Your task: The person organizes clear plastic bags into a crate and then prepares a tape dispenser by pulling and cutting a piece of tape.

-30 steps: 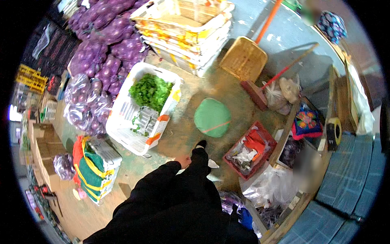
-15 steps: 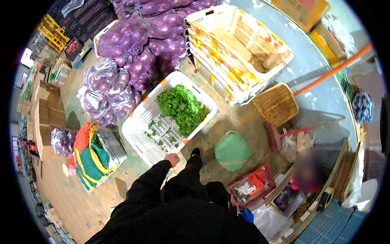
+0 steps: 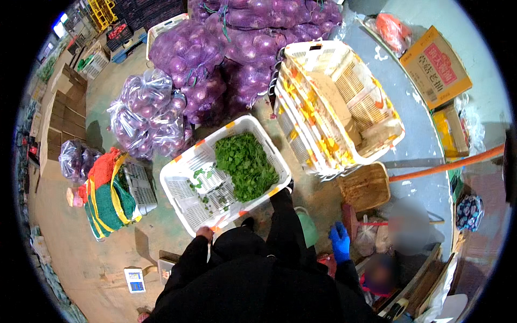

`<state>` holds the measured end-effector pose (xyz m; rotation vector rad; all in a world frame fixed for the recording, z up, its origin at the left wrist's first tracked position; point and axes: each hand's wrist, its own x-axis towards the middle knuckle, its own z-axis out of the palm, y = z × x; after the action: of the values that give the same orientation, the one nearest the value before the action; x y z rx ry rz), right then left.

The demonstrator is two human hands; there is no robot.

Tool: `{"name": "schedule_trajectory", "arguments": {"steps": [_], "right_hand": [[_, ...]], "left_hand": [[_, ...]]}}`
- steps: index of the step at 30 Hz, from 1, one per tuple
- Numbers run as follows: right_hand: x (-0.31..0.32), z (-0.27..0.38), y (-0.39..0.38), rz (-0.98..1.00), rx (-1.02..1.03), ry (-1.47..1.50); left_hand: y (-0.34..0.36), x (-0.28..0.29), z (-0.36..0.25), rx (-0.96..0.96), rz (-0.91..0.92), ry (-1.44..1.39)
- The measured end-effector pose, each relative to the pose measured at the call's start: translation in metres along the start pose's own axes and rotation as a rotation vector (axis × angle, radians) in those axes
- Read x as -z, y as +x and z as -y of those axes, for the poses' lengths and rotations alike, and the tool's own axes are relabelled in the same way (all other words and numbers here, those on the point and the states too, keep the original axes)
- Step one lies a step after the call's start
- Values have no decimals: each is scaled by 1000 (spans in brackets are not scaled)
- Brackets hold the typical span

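A white plastic crate [image 3: 186, 175] lies on the floor in front of me, with a heap of leafy greens [image 3: 245, 167] in its right half and a few loose leaves in the left. My left hand [image 3: 204, 233], bare, sits at the crate's near rim with its fingers curled over the edge. My right hand [image 3: 340, 242] wears a blue glove and hangs free to the right of my leg, fingers apart and holding nothing. It is above a green round container [image 3: 308, 227] that my dark trousers partly hide.
Net bags of purple onions [image 3: 215, 48] pile up behind the crate. Beside them is a stack of empty white crates [image 3: 339, 102]. A woven scoop [image 3: 366, 185] with an orange handle lies right. Another person [image 3: 401, 231] is low right. A small scale [image 3: 134, 280] and a red-green sack [image 3: 107, 194] are left.
The view has swung left and closer, so the crate of greens is now right before me. My left hand has reached its near rim, and my blue-gloved right hand has come into sight.
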<state>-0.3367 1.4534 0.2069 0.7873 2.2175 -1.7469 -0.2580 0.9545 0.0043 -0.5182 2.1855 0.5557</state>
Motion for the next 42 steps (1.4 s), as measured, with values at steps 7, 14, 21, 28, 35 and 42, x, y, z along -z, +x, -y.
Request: {"name": "schedule_trajectory", "arguments": {"steps": [7,14,21,28,35,42], "right_hand": [[-6,171,155,-103,728,-514],[-65,200,309,57,975,-975],[-89,181,387,-18,596,-1062],[-97,172,394,4,679,-1308],[-92,176,401,-131,689,-1575],[-95,181,402,-141,711,-1452]], "left_hand": [[-8,-8,-79,389,18,-774],[10,-5,-256,93,-163,-726],[-59,20,-357,-46,-203,-973],[-85,-82,-252,637,-246,-894],[-80,-79,-258,722,-386,-1132],[-92,-43,-302,592,-363,-1401]]}}
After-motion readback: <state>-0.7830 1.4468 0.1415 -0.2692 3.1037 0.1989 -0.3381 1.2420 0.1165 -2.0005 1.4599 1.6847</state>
